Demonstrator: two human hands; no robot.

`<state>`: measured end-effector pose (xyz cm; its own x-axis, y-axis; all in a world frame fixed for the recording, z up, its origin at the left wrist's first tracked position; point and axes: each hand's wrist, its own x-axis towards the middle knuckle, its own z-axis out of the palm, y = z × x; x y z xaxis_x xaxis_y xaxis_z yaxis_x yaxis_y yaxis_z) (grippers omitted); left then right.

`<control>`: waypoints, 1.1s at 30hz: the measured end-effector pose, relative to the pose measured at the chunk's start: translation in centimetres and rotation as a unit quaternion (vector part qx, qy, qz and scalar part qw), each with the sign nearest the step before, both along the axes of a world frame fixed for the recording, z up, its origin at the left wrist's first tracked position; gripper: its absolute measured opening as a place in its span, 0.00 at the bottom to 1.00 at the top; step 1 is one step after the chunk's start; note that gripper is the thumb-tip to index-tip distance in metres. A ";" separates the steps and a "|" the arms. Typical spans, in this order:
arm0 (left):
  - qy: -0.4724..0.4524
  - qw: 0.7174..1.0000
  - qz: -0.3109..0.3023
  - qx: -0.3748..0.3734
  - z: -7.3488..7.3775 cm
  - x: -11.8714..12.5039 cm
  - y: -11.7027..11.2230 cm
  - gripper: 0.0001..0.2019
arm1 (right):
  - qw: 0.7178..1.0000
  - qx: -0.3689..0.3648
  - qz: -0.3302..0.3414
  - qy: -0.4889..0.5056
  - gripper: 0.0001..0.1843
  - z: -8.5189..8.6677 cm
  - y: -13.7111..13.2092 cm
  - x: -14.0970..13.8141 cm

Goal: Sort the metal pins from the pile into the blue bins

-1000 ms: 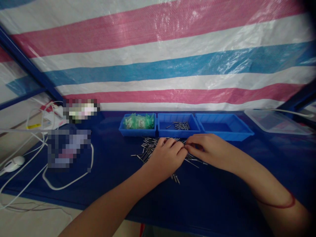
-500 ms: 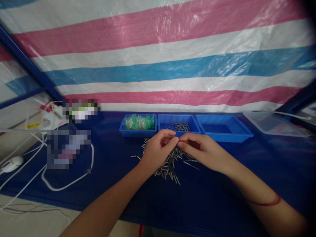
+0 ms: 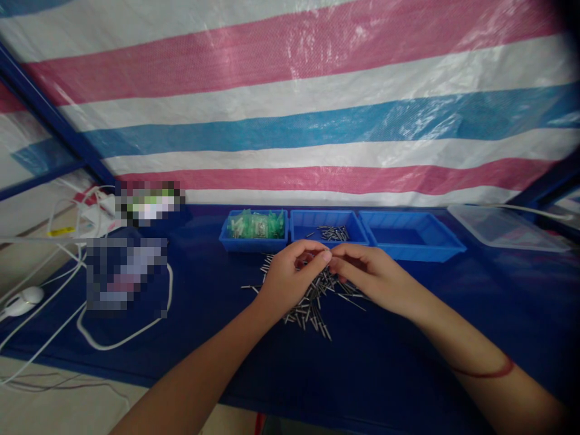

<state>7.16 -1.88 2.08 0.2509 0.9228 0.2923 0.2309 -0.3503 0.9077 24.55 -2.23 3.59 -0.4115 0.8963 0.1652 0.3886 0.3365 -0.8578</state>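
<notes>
A heap of silver blind rivets (image 3: 312, 305) lies on the dark blue table, partly covered by both hands. Over its left side, my left hand (image 3: 294, 272) is closed, thumb and index finger pinched together. My right hand (image 3: 367, 272) meets it at the fingertips, its thumb and fingers pinched as well. Whatever sits between the fingertips is too small and too hidden to make out. Just beyond the hands, the middle blue bin (image 3: 326, 220) contains several more rivets (image 3: 334, 233).
Left of the middle bin, another blue bin (image 3: 230, 244) has green-tinted plastic packets (image 3: 258, 225). A third blue bin (image 3: 408, 229) stands at the right, near a clear plastic lid (image 3: 502, 229). White cables (image 3: 106, 345) and a white mouse (image 3: 26, 300) lie at the left. A striped tarp (image 3: 317, 133) hangs behind.
My fingertips have drawn together and now touch, where a small gap showed before. The rivet heap and bins look the same.
</notes>
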 end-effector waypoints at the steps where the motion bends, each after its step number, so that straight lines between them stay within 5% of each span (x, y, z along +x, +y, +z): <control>1: 0.010 1.000 0.005 0.012 0.1 0.0 0.0 0.08 | 1.000 0.001 -0.006 0.006 0.13 0.0 0.0 0.0; 10: 0.052 0.996 0.029 0.061 0.1 -0.3 0.4 0.07 | 0.993 0.045 -0.081 0.078 0.12 -0.7 0.3 0.2; 16: 0.110 0.992 0.013 0.059 0.3 -0.2 0.2 0.12 | 0.989 0.110 -0.095 0.012 0.15 -0.4 0.2 0.2; 22: 0.163 0.981 0.044 0.099 0.4 -0.7 0.6 0.12 | 0.921 0.288 -0.243 -0.105 0.15 -0.9 2.4 1.2; 26: 0.277 0.944 -0.024 0.176 0.5 -1.0 0.5 0.10 | 0.879 0.320 -0.278 -0.216 0.22 -1.6 3.4 1.9; 33: 0.424 0.873 -0.106 0.217 0.7 -0.8 -0.6 0.08 | 0.911 0.280 -0.254 -0.166 0.18 -1.0 1.9 1.6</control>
